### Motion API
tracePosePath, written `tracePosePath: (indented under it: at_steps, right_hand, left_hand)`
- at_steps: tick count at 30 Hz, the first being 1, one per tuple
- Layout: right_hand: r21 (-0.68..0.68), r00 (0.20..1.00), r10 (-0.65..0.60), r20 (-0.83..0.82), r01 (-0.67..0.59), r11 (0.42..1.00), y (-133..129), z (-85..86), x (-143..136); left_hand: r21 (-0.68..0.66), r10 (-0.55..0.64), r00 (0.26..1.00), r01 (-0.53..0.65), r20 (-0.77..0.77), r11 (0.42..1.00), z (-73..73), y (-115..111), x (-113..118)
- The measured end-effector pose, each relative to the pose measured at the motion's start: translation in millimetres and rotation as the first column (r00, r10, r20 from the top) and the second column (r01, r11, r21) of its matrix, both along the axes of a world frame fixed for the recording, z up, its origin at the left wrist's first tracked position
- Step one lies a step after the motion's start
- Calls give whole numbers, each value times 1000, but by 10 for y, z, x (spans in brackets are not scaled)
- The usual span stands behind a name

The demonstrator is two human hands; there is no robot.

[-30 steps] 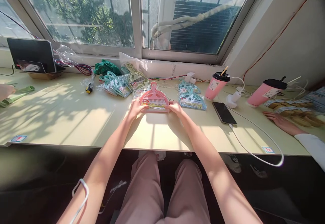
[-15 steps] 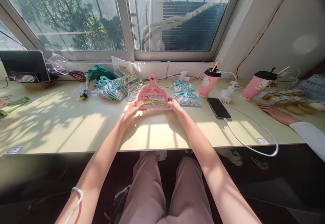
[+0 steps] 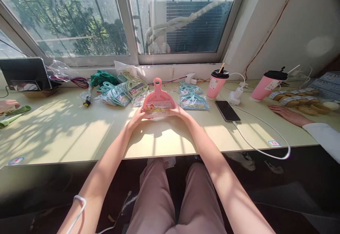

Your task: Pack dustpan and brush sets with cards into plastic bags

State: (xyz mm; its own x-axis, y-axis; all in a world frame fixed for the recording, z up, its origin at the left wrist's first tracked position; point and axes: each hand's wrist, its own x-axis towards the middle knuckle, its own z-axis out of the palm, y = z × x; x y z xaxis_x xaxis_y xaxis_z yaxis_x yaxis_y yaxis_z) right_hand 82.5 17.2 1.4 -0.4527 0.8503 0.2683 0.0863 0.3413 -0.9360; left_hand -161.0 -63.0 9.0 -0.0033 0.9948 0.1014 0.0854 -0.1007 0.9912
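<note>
A pink dustpan with a small brush and a printed label [image 3: 158, 97] is held up over the table, its looped handle pointing away from me. My left hand [image 3: 138, 116] grips its lower left corner. On the opposite side, my right hand [image 3: 178, 110] holds the lower right edge. Behind and to the left lie bagged green dustpan sets [image 3: 115, 94]. Bagged blue sets [image 3: 193, 100] rest just right of the pink one.
Along the table [image 3: 106, 138] are a black phone [image 3: 227, 111] on a white cable, two pink cups [image 3: 216, 85] [image 3: 267, 87], a charger [image 3: 236, 96], a yellow-black item [image 3: 86, 101] and a tablet [image 3: 25, 74]. Other people's hands [image 3: 289, 115] [image 3: 9, 105] rest at both sides.
The pink dustpan has tilted and its lower edge has come slightly nearer to me, with both my hands still on it. At the far left, another person's hand shows more. The view has shifted slightly.
</note>
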Motion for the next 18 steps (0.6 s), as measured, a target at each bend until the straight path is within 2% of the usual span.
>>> tracePosePath:
  at_steps: [2, 5, 8, 13, 15, 18]
  right_hand:
    - [30, 997, 50, -59, -48, 998, -18, 47, -15]
    - [40, 995, 36, -98, -32, 999, -8, 73, -32]
    - [27, 995, 22, -96, -20, 999, 32, 32, -43]
    - [21, 988, 71, -135, -68, 997, 84, -35, -86]
    - [19, 990, 63, -125, -61, 998, 88, 3, -91]
    - [42, 996, 22, -88, -19, 999, 73, 164, 29]
  left_hand:
    - [-32, -41, 999, 42, 30, 999, 37, -51, 50]
    - [-64, -26, 999, 27, 31, 998, 68, -66, 78]
    - [-76, 7, 1000, -8, -13, 997, 71, -23, 43]
    - [-61, 11, 1000, -12, -16, 998, 46, -16, -3]
    - [-42, 7, 1000, -7, 8, 999, 54, -20, 6]
    - [-14, -6, 998, 7, 70, 1000, 110, 94, 93]
